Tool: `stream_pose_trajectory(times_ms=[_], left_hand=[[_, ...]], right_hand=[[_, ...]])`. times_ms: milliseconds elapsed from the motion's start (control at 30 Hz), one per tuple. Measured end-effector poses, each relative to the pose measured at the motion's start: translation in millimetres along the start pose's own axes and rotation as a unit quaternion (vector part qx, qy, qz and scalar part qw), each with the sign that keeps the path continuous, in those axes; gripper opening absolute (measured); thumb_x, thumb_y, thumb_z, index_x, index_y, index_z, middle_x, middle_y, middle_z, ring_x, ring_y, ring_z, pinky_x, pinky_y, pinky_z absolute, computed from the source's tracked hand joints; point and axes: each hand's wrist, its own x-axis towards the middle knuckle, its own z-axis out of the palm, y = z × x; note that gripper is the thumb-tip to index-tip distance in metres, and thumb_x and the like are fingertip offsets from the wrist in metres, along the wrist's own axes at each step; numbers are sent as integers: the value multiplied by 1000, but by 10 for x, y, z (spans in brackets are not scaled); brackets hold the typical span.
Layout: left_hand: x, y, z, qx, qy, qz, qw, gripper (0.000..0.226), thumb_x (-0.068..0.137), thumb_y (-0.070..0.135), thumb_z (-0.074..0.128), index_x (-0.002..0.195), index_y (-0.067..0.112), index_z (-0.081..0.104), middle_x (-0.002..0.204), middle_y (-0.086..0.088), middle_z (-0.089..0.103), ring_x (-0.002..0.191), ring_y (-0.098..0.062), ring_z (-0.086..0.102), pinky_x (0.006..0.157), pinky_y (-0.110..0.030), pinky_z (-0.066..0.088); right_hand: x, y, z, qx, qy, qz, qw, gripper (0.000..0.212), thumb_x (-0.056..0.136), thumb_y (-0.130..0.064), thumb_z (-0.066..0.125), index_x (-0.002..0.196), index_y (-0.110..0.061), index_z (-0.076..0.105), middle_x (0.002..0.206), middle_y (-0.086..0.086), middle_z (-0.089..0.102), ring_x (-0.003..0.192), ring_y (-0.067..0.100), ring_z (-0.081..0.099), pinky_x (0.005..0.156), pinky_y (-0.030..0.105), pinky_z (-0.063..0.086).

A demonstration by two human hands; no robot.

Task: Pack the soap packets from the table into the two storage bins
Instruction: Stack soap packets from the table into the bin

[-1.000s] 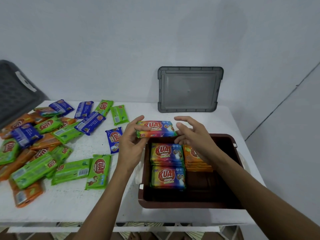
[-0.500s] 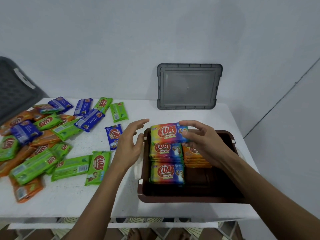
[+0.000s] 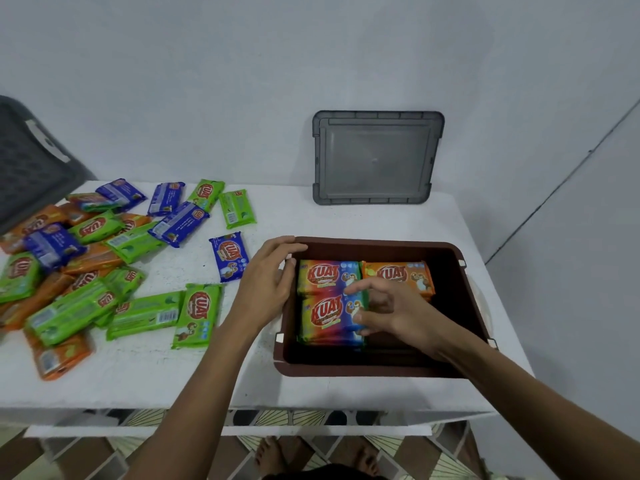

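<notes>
**Item:** soap packets (image 3: 197,315), wrapped bars. Many lie loose on the tabletop (image 3: 346,220) at left, and several are stacked in the brown bin (image 3: 381,370).

**Handling, as judged:** light, stiff inside, with a slick wrapper (crimped ends likely flimsy). Best taken across the long edges.

**Left hand** (image 3: 266,282): relaxed, resting on the bin's left rim.

**Right hand** (image 3: 394,313): inside the bin, curled at the right end of the near rainbow packet (image 3: 325,317). Whether it is gripping or only touching cannot be told.

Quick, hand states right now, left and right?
Left hand: open, fingers resting on the brown bin rim.
Right hand: pinching the near rainbow packet in the bin.
</notes>
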Motion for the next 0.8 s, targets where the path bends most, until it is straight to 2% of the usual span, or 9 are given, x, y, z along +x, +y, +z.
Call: stream_pose_trajectory(times_ms=[133, 300, 400, 533, 600, 733, 800], left_hand=[[-17, -23, 5, 19, -12, 3, 1000, 28, 98, 17, 46, 118, 18, 65, 133, 1, 54, 117, -2, 45, 91, 4, 25], [-61, -50, 19, 27, -22, 1, 999, 34, 96, 25, 41, 117, 18, 67, 138, 2, 52, 124, -11, 48, 99, -20, 36], [-71, -66, 29, 36, -22, -3, 999, 35, 96, 26, 41, 117, 18, 67, 140, 3, 51, 125, -13, 48, 100, -20, 33], [-68, -65, 49, 37, -21, -9, 999, 35, 95, 26, 41, 118, 18, 67, 140, 2, 51, 125, -15, 48, 100, -22, 33], [-73, -61, 61, 39, -17, -16, 999, 36, 95, 28, 40, 117, 18, 66, 140, 2, 52, 125, -17, 48, 100, -24, 34], [-117, -65, 74, 53, 2, -46, 998, 38, 96, 34, 39, 119, 21, 66, 144, 0, 49, 129, -19, 44, 103, -33, 36], [-143, -80, 67, 49, -1, -43, 998, 38, 97, 35, 39, 123, 23, 65, 144, 2, 49, 129, -17, 45, 106, -32, 36]], right_hand=[[77, 56, 58, -59, 13, 22, 998, 32, 91, -7, 65, 120, -17, 59, 117, 11, 67, 100, 19, 70, 82, 37, 60], [148, 110, 69, -225, 25, 12, 974, 37, 90, -19, 68, 126, -21, 58, 121, 7, 63, 93, 17, 70, 75, 36, 62], [187, 156, 93, -302, 30, -9, 953, 39, 90, -21, 68, 128, -18, 57, 128, 7, 59, 89, 12, 70, 70, 32, 62], [208, 156, 107, -366, 26, -15, 930, 41, 90, -25, 68, 128, -20, 56, 135, 4, 54, 116, 13, 56, 85, 33, 59], [214, 143, 113, -386, 23, -14, 922, 41, 90, -26, 67, 129, -20, 55, 138, 2, 51, 122, 14, 51, 90, 33, 57], [250, 78, 105, -424, -3, -7, 906, 37, 93, -32, 63, 128, -22, 55, 135, 2, 54, 115, 13, 55, 89, 30, 55], [284, -2, 82, -441, -15, -1, 897, 38, 95, -37, 59, 129, -22, 56, 133, 2, 57, 110, 12, 57, 86, 26, 54]])
